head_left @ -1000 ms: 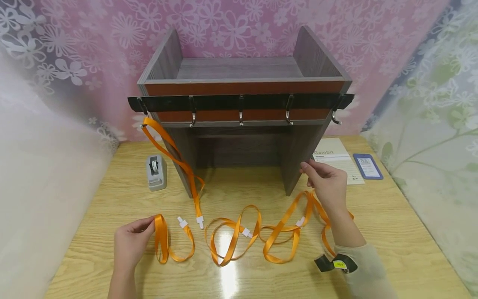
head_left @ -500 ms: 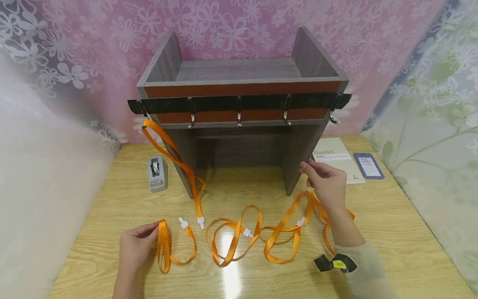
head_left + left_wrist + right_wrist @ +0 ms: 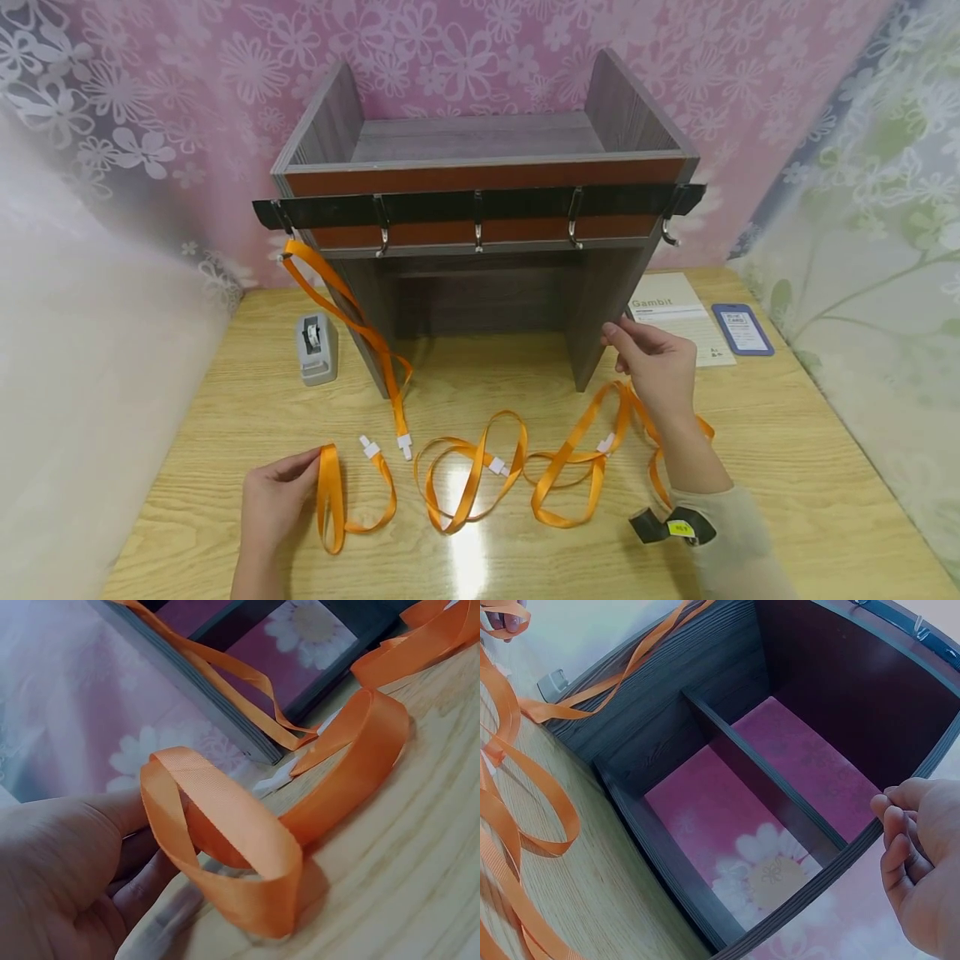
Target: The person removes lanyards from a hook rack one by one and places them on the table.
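My left hand [image 3: 276, 500] pinches a loop of an orange lanyard [image 3: 331, 492] just above the table; its white-clipped end lies on the wood. The left wrist view shows that flat ribbon loop [image 3: 240, 817] standing on edge beside my fingertips. At the right, my right hand [image 3: 663, 367] pinches the front edge of the side panel of a grey wooden shelf [image 3: 487, 177], plain in the right wrist view. Across the shelf's front runs a black hook rail [image 3: 435, 207]. From its leftmost hook hangs another orange lanyard [image 3: 369, 335], its white clip touching or near the table.
More orange lanyards lie on the table, one looped in the middle [image 3: 471, 490], others tangled under my right forearm. A grey tape dispenser [image 3: 317, 354] stands left of the shelf. A notepad [image 3: 678, 312] and a blue card holder [image 3: 742, 330] lie at the right.
My left hand has shifted slightly right and toward me with the lanyard loop. The right hand keeps its place at the shelf panel.
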`<state>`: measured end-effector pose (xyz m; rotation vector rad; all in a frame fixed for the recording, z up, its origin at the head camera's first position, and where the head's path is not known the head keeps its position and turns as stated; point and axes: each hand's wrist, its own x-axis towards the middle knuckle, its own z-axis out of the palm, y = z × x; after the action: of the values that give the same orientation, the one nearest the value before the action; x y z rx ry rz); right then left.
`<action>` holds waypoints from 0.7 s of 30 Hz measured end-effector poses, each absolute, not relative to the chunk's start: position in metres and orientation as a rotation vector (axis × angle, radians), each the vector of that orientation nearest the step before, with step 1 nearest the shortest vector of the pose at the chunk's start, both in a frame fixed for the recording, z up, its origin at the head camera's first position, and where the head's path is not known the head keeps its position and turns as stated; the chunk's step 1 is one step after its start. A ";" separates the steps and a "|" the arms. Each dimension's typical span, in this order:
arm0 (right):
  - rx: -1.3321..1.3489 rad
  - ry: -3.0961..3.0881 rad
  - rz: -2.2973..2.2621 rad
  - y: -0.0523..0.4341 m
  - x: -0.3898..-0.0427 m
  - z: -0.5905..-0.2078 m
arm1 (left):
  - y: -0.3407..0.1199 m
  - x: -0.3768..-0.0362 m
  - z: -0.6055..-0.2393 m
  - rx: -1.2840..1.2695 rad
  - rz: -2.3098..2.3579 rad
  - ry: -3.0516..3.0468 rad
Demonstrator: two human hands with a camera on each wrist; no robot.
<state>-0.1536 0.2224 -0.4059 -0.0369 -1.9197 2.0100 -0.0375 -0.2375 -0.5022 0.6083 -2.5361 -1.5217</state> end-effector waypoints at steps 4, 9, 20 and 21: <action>-0.036 -1.914 2.013 0.222 -0.154 -0.405 | -0.239 -0.036 -0.505 0.604 -1.561 -2.488; -0.044 -1.913 2.019 0.221 -0.154 -0.406 | -0.240 -0.035 -0.508 0.599 -1.573 -2.458; -0.076 -1.878 2.048 0.219 -0.153 -0.405 | -0.238 -0.032 -0.503 0.582 -1.568 -2.468; -0.080 -1.874 2.047 0.219 -0.153 -0.405 | -0.238 -0.033 -0.503 0.577 -1.574 -2.465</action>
<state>-0.1531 0.2194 -0.4054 -0.0801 -1.8737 2.0470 -0.0326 -0.2384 -0.5025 0.5772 -2.4652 -1.5737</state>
